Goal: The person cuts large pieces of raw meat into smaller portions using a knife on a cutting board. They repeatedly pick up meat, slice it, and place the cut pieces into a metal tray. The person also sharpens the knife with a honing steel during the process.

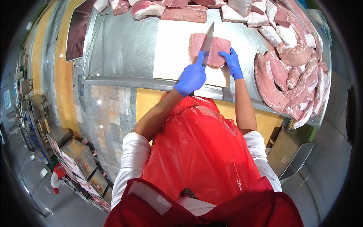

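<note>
In the upper centre of the frame, the pink meat slab (220,49) lay on the white board (170,51), longer axis left to right. Your left hand (191,78), below it, was closed around the knife (208,42), blade across the slab. Your right hand (231,63), nearer, touched its right edge; whether it gripped could not be determined.

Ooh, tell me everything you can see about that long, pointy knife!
The long, silver-grey, metal-looking knife narrows to a pointed tip. Its handle is hidden in the blue-gloved left hand, with one of the fingers stretched along the blade's near end. It points away from the person, leaning slightly right. The blade crosses the flat, pink slab of meat on the white, flat cutting board, its tip reaching past the slab's far edge. How deep it cuts, I can't tell.
</note>
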### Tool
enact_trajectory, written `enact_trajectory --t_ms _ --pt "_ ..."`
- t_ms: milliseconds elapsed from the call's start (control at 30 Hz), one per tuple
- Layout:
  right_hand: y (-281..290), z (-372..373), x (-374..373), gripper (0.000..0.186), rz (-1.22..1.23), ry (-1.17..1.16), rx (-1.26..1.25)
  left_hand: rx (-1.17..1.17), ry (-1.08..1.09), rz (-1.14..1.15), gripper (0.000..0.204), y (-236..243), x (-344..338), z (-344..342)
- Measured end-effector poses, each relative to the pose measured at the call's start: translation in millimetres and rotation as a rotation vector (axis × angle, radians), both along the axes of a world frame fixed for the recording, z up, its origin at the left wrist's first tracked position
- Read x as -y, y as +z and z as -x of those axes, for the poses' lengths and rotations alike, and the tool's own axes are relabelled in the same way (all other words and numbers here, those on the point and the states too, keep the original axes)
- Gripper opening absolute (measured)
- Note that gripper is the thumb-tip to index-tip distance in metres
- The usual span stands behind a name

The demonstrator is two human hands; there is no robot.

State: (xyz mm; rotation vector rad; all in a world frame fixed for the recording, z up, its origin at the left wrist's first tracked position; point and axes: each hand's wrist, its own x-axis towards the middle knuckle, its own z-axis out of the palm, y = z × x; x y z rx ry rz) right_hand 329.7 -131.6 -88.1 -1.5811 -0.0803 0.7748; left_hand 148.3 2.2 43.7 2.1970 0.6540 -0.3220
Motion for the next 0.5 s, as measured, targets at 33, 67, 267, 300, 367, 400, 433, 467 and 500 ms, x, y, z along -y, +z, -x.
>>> enact_trajectory --t_ms 33,67,267,300,367,400,433,467,500 --pt "-1.3 -1.0 -1.0 0.055 0.002 -0.006 0.006 0.002 -0.007 -0.023 0.067 -0.8 4.0 -6.5" --pt "-3.0 -1.1 0.0 0.055 0.006 -0.012 0.009 -0.012 -0.009 -0.038 0.067 -3.0 7.5 -9.4" --pt "-0.4 -3.0 3.1 0.058 0.026 0.003 -0.023 -0.077 -0.015 -0.105 0.072 -13.0 22.6 -13.4" --pt "1.8 -2.3 2.8 0.056 0.023 0.005 -0.02 -0.051 -0.003 -0.107 0.073 -16.3 26.1 -13.0" --pt "5.0 -1.7 1.5 0.054 0.017 0.009 -0.012 -0.015 0.01 -0.126 0.075 -23.0 33.1 -13.3" --pt "6.2 -2.0 1.1 0.053 0.031 0.01 -0.007 -0.005 0.012 -0.143 0.076 -26.4 36.7 -14.0" --pt "7.4 -2.1 0.1 0.051 0.045 0.012 -0.001 0.004 0.014 -0.16 0.077 -29.0 40.2 -13.0" --pt "6.6 -2.7 0.4 0.05 0.059 0.011 0.005 0.014 0.007 -0.153 0.078 -30.7 42.9 -10.6" --pt "5.3 -2.6 0.6 0.048 0.063 0.0 0.009 0.024 0.002 -0.147 0.079 -31.6 44.9 -6.4"
